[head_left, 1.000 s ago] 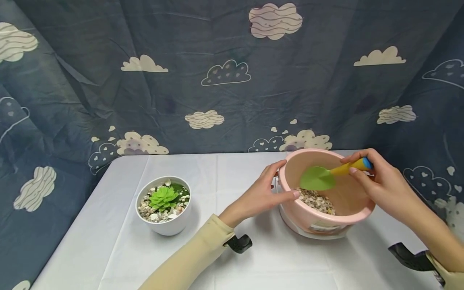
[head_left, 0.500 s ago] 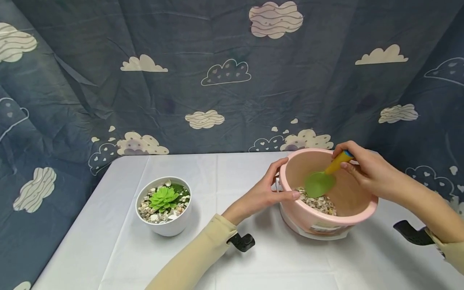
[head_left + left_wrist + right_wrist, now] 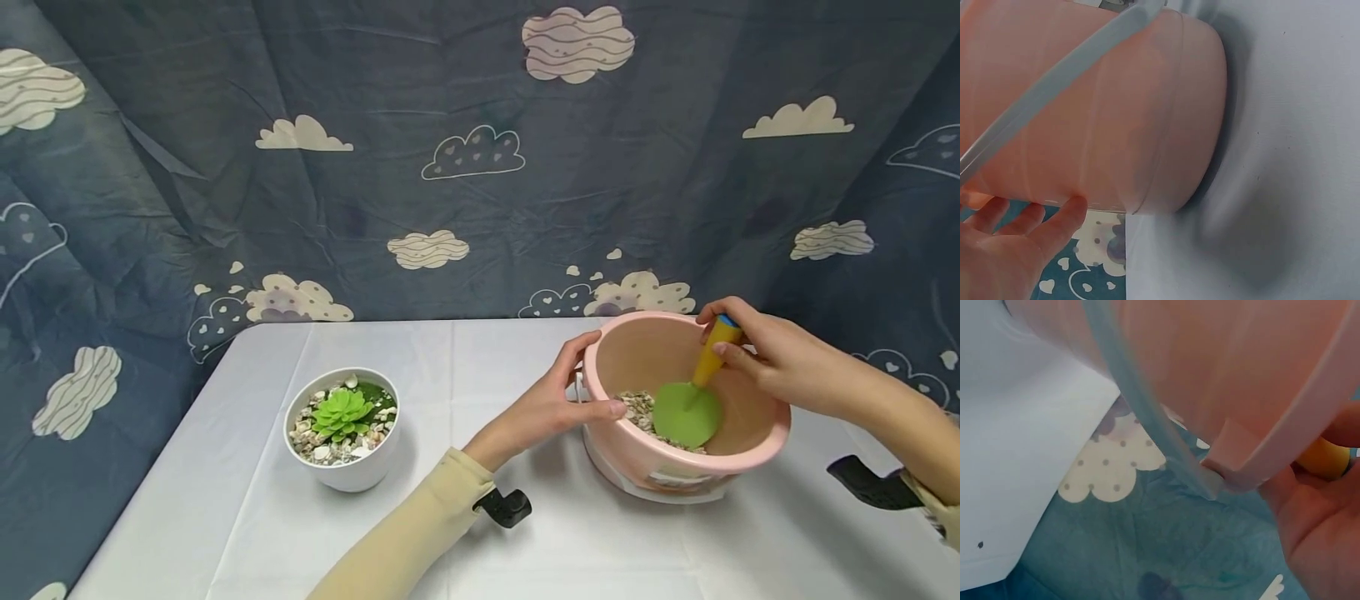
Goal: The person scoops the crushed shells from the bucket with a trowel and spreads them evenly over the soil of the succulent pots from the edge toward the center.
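Note:
A pink bucket (image 3: 626, 457) stands at the right of the table, with small pebbles (image 3: 640, 408) on its bottom. My left hand (image 3: 551, 404) steadies its left side, thumb at the rim and fingers along the outer wall; the left wrist view shows those fingertips (image 3: 1075, 209) against the wall. Over the bucket, my right hand (image 3: 783, 358) grips the yellow handle of a toy shovel (image 3: 686, 415) with a blue end. Its green blade points down inside, overlapping the pebbles. In the right wrist view, the bucket mostly hides the shovel.
On the left of the white-covered table (image 3: 517, 533) stands a white pot (image 3: 352, 477) with a green succulent (image 3: 341, 414) among stones. The bucket's pale carrying handle (image 3: 1054, 90) hangs down its side. A dark cloud-print curtain (image 3: 360, 192) closes off the back.
My right hand has tilted the shovel from nearly level to steeper, and its blade has moved down and right toward the pebbles. My left hand stays at the bucket.

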`<state>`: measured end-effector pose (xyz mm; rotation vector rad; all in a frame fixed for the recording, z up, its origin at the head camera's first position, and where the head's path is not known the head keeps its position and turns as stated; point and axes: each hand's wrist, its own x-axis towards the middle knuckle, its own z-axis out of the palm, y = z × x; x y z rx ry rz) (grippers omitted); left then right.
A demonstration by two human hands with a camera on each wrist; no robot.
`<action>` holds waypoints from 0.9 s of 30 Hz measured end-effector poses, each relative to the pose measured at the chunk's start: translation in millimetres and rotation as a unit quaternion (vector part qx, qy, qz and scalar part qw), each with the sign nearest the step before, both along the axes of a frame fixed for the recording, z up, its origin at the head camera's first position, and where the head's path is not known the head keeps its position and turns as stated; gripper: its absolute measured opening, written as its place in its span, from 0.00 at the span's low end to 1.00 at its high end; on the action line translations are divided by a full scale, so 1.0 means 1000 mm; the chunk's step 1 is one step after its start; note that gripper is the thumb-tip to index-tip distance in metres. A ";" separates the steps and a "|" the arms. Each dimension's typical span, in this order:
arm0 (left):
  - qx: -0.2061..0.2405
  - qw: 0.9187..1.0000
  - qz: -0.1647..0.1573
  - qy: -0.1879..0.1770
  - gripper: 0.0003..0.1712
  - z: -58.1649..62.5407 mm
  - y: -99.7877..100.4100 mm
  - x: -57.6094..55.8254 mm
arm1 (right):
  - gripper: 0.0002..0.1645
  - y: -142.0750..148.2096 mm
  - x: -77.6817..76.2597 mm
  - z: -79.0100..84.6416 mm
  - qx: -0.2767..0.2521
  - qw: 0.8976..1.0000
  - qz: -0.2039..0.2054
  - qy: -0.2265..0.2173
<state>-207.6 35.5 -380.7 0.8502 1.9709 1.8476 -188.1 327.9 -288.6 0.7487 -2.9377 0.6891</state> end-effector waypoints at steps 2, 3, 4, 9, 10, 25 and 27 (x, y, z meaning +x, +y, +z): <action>-0.001 1.000 -0.001 0.000 0.50 0.000 0.000 0.001 | 0.19 -0.002 0.002 0.001 0.014 1.000 -0.017 0.001; -0.002 1.000 0.000 0.000 0.50 0.000 0.000 0.001 | 0.18 -0.003 0.003 0.001 0.022 0.999 -0.025 0.000; -0.002 1.000 -0.001 -0.001 0.50 0.000 0.000 0.001 | 0.18 -0.004 0.005 0.002 0.030 0.999 -0.032 0.000; 0.002 1.000 0.002 -0.003 0.50 0.000 -0.001 0.001 | 0.16 -0.005 0.011 0.004 0.041 0.998 -0.054 -0.005; 0.004 1.000 0.002 -0.004 0.51 0.000 -0.001 0.000 | 0.16 -0.006 0.011 0.003 0.028 0.998 -0.052 -0.015; 0.006 1.000 -0.008 -0.007 0.51 0.002 0.000 0.000 | 0.20 -0.014 0.015 -0.012 -0.121 0.983 -0.088 -0.107; 0.008 1.000 -0.009 -0.003 0.51 0.003 0.001 -0.001 | 0.22 -0.015 0.016 -0.012 -0.128 0.981 -0.095 -0.110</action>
